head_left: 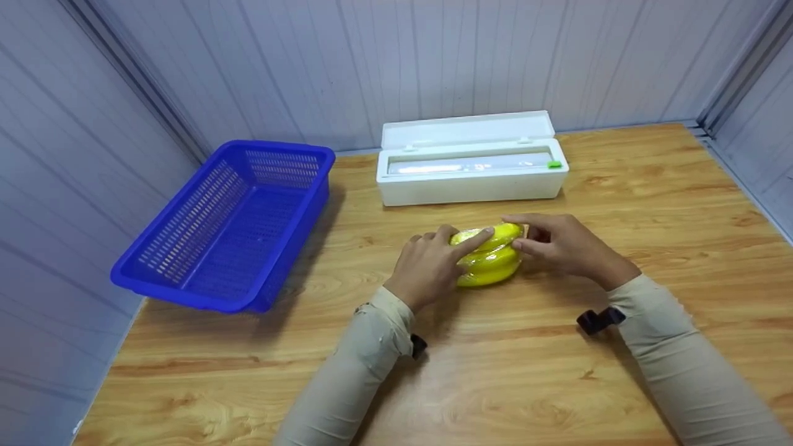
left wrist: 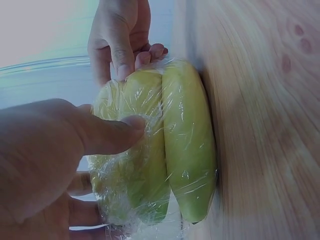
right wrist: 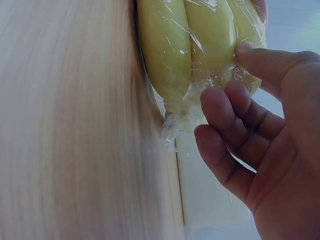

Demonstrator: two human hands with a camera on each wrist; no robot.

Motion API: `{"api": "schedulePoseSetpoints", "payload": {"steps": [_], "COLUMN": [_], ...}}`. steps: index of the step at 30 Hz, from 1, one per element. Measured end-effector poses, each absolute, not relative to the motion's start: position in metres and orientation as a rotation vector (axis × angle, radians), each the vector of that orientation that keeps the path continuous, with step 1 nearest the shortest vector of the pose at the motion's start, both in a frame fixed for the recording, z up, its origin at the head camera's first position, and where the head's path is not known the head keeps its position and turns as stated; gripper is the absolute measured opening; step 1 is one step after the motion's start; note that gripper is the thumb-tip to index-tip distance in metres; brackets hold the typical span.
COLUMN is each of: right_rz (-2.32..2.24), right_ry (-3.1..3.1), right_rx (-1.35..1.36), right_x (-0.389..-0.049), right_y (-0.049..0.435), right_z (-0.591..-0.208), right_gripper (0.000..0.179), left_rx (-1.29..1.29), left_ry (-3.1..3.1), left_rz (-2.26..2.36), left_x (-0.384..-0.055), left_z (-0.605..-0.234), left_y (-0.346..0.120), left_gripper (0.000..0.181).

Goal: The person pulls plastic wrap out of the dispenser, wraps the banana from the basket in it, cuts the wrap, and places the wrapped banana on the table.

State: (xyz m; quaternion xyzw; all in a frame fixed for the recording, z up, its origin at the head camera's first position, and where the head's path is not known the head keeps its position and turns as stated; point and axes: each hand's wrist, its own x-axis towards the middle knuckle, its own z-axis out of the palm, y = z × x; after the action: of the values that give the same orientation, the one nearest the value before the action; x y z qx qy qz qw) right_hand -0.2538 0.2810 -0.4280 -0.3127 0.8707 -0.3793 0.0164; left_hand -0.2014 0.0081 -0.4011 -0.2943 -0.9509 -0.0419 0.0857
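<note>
A bunch of yellow bananas (head_left: 492, 266), wrapped in shiny cling film, is on the wooden table in front of the person. The left hand (head_left: 427, 266) grips one end, its thumb lying across the film and its other fingers behind the fruit, as the left wrist view shows. At the opposite end, the right hand (head_left: 560, 244) pinches the wrapped bananas between thumb and index finger. Its remaining fingers curl beside crumpled film (right wrist: 172, 132) at the tips. The far side of the bunch is hidden in the head view.
Behind the bananas stands a long white cling film box (head_left: 474, 189) with its lid up and a green slider (head_left: 554, 165) on its edge. A blue plastic basket (head_left: 291, 248) stands at the left. Pale panel walls (head_left: 372, 68) enclose the table (head_left: 495, 384).
</note>
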Motion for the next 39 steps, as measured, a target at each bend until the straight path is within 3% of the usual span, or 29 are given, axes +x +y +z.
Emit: {"api": "schedulePoseSetpoints", "payload": {"steps": [22, 39], "right_rz": [-1.279, -1.339], "right_ry": [2.732, 2.871], "right_rx": [-0.968, -0.863], "right_x": [-0.255, -0.262], "right_y": [0.282, 0.294], "right_z": [-0.431, -0.439], "right_gripper": [0.041, 0.036], "left_rx": [-0.883, -0.586], "left_ry": [-2.858, -2.919], "left_rz": [-0.329, -0.776], "left_x": [-0.213, -0.228], "left_z": [-0.402, -0.405], "left_y": [-0.001, -0.016], "left_gripper": [0.071, 0.062]}}
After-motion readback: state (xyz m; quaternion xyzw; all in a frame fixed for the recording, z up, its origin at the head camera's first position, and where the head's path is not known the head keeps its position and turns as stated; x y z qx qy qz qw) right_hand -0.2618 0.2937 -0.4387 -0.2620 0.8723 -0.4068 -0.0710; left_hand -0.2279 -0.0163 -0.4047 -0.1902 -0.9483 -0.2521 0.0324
